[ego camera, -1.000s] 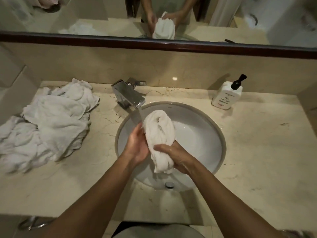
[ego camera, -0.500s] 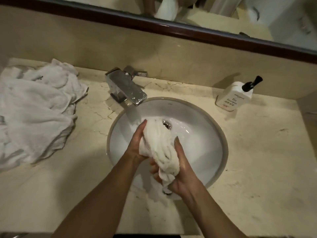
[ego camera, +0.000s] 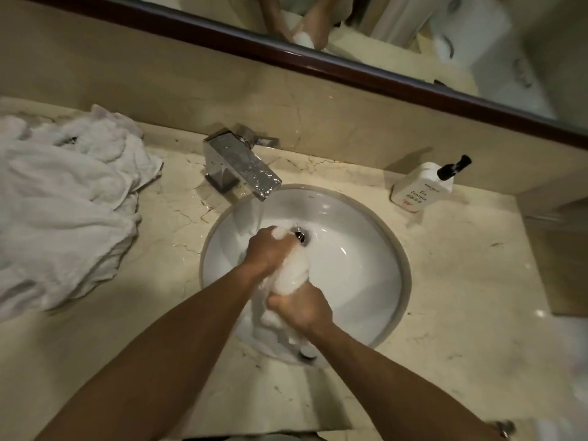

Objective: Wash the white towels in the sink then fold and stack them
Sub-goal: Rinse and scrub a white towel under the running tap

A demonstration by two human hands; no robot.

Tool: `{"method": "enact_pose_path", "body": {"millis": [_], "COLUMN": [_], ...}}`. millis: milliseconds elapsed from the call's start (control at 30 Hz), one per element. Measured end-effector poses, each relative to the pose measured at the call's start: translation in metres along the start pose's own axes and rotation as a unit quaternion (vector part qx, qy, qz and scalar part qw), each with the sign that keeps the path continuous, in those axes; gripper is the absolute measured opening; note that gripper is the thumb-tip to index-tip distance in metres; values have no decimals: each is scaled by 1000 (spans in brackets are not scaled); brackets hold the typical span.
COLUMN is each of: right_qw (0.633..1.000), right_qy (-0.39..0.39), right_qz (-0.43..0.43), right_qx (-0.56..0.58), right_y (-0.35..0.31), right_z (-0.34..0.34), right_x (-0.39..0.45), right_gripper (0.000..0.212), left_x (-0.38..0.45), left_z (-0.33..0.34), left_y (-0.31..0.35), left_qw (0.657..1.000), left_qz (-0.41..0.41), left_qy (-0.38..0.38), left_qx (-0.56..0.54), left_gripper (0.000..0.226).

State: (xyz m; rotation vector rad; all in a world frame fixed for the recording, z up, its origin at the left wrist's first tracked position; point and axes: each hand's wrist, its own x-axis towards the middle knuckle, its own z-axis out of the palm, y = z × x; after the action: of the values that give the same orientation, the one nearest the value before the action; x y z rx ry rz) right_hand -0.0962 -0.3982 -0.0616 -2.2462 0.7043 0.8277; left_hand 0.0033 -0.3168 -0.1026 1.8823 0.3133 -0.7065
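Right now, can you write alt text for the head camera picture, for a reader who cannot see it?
Two hands, left hand and right hand, grip a wet white towel over a round sink while the faucet runs. A pile of white towels lies on the counter at left; a pump bottle stands at right.

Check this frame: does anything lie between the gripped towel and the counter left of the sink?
Yes. Both hands, left hand and right hand, grip the towel in the sink; the towel pile covers the left counter.
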Motion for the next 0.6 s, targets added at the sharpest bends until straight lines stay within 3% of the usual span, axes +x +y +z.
{"method": "enact_pose_path", "body": {"millis": [133, 200, 267, 333, 400, 433, 467, 533, 567, 600], "right_qw": [988, 989, 994, 999, 997, 989, 977, 942, 920, 896], "right_qy": [17, 21, 35, 39, 15, 9, 8, 18, 4, -31], "right_qz": [-2, 8, 16, 6, 0, 3, 1, -1, 22, 42], "right_qx": [-153, -148, -103, -26, 81, 146, 211, 335, 391, 441], "right_y": [-7, -6, -1, 7, 16, 18, 20, 21, 20, 17], "right_z": [3, 3, 2, -4, -10, -12, -11, -13, -15, -19], "right_x": [3, 1, -4, -8, -9, -11, -12, -16, -20, -25], "right_gripper": [49, 54, 64, 83, 106, 107, 93, 38, 22, 20], "left_x": [-1, -6, -12, -19, -29, -32, -34, -36, -37, -35], "left_z": [-1, -2, -2, -4, -8, -11, -14, -22, -23, -22], "left_y": [2, 0, -4, -7, -8, -11, -16, -25, -32, -36], "left_qw": [985, 988, 998, 986, 936, 909, 889, 857, 857, 849], "left_qz": [-6, -5, -35, -96, -132, -134, -137, -116, -116, -115], "left_qy": [-7, 10, 20, 1, -72, -105, -124, -160, -148, -143], "left_qx": [173, 157, 43, -133, -318, -380, -419, -476, -479, -495], "left_gripper": [36, 38, 48, 58, 35, 25, 24, 22, 25, 26]}}
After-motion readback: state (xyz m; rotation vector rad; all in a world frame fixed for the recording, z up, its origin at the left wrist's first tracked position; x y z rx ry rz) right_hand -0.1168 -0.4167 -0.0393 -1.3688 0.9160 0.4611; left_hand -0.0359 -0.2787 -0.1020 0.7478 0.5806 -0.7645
